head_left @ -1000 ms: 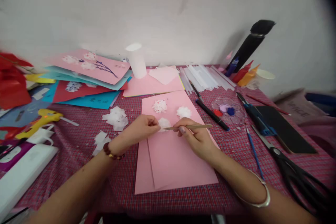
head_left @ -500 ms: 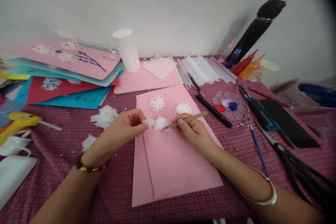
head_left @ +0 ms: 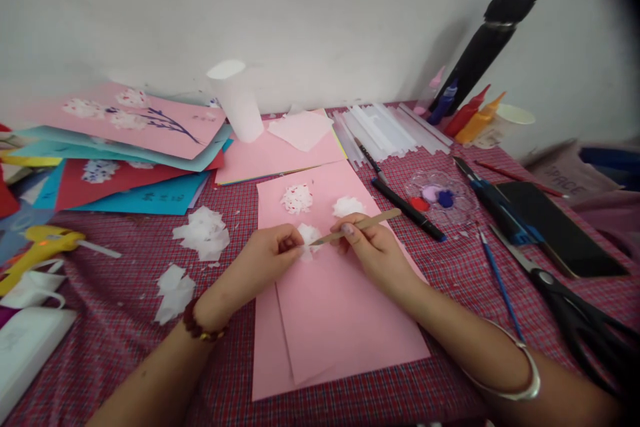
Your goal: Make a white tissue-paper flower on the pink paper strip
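Note:
My left hand [head_left: 263, 250] pinches a small piece of white tissue paper [head_left: 306, 253] at the edge of a white tissue tuft [head_left: 309, 233] on a pink card [head_left: 345, 307]. In my right hand [head_left: 375, 250] is a flat wooden stick [head_left: 384, 216], its narrow tip on the tuft. Two more tufts lie higher on the card: one with red specks [head_left: 297, 199], and a plain white one [head_left: 348, 205] just beyond my right fingers. Left of the card are two heaps of loose tissue paper, a larger [head_left: 203, 232] and a smaller [head_left: 174, 292].
At left are a yellow glue gun [head_left: 47, 243] and stacked decorated cards [head_left: 175, 130]. A white paper roll [head_left: 240, 103] stands behind. Glue sticks [head_left: 385, 130], a black marker [head_left: 410, 210], a paint palette [head_left: 463, 197], a phone [head_left: 560, 230], a paintbrush [head_left: 500, 283] and scissors [head_left: 555, 287] lie rightward.
My left hand has moved right, bringing the tissue piece against the tuft. The stick's tip has come onto the tuft. The camera view has shifted slightly.

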The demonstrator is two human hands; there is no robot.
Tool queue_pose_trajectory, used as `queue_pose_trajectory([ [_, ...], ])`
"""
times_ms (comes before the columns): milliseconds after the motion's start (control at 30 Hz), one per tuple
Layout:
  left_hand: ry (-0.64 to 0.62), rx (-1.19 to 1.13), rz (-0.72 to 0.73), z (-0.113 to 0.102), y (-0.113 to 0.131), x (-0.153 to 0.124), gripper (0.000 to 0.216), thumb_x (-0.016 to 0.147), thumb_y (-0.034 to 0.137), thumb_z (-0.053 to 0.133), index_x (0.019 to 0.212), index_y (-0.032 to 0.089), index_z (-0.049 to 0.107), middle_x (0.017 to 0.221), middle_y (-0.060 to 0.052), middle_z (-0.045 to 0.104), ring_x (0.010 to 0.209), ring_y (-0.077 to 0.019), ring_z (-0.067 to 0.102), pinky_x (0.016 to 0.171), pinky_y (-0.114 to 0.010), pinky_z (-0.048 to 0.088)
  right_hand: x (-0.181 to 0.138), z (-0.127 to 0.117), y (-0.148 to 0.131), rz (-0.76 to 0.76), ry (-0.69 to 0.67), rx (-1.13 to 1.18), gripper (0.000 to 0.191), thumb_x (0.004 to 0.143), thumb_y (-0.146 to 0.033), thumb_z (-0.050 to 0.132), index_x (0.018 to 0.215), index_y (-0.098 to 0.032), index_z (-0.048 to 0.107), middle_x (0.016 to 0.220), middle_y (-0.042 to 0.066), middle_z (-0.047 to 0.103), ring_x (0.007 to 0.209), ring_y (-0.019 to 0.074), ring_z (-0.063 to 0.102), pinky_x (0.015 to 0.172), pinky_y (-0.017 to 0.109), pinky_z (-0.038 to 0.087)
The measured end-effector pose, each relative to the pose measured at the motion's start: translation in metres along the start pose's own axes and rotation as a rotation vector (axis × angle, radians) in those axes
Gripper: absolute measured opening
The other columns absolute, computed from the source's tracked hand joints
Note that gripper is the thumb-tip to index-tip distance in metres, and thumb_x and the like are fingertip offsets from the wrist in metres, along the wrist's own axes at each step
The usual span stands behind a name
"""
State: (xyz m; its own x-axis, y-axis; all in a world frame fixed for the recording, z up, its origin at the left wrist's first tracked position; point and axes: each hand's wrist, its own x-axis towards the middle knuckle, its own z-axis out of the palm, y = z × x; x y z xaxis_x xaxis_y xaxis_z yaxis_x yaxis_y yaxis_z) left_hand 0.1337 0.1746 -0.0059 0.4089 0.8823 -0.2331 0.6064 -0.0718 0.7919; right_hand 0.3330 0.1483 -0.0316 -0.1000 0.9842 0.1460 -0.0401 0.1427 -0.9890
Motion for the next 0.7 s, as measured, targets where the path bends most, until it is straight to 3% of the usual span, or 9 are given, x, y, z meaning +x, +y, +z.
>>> queue_pose_trajectory([
  [133, 0.030, 0.020, 0.020, 0.002, -0.005, 0.003, 0.006, 0.074, 0.020, 0.051, 0.071, 0.017, 0.055, 0.061, 0.005, 0.048, 0.056, -0.0097, 0.042, 0.051, -0.022, 0.030, -0.005, 0.002, -0.006, -0.046, -0.024, 0.007, 0.020, 0.092, -0.032, 0.045, 0.082, -0.020, 0.058, 0.070, -0.001, 0.058, 0.061, 0.0114, 0.056, 0.058, 0.025, 0.047],
  [467, 0.086, 0.013, 0.029, 0.003, 0.000, 0.004, 0.007, 0.073, 0.022, 0.051, 0.068, 0.017, 0.054, 0.060, 0.004, 0.050, 0.058, -0.0104, 0.045, 0.052, -0.021, 0.031, -0.009, 0.001, -0.003, -0.182, -0.179, -0.359, 0.021, 0.094, -0.027, 0.041, 0.089, -0.021, 0.060, 0.079, 0.002, 0.059, 0.071, 0.0148, 0.055, 0.065, 0.029, 0.044],
  [700, 0.102, 0.052, 0.031, -0.001, 0.004, 0.004, 0.014, 0.079, 0.025, 0.046, 0.070, 0.017, 0.054, 0.060, 0.005, 0.049, 0.055, -0.0105, 0.043, 0.051, -0.022, 0.030, -0.011, 0.000, -0.003, -0.286, -0.213, -0.429, 0.018, 0.093, -0.019, 0.042, 0.094, -0.022, 0.060, 0.082, 0.003, 0.060, 0.077, 0.0153, 0.056, 0.071, 0.030, 0.045],
])
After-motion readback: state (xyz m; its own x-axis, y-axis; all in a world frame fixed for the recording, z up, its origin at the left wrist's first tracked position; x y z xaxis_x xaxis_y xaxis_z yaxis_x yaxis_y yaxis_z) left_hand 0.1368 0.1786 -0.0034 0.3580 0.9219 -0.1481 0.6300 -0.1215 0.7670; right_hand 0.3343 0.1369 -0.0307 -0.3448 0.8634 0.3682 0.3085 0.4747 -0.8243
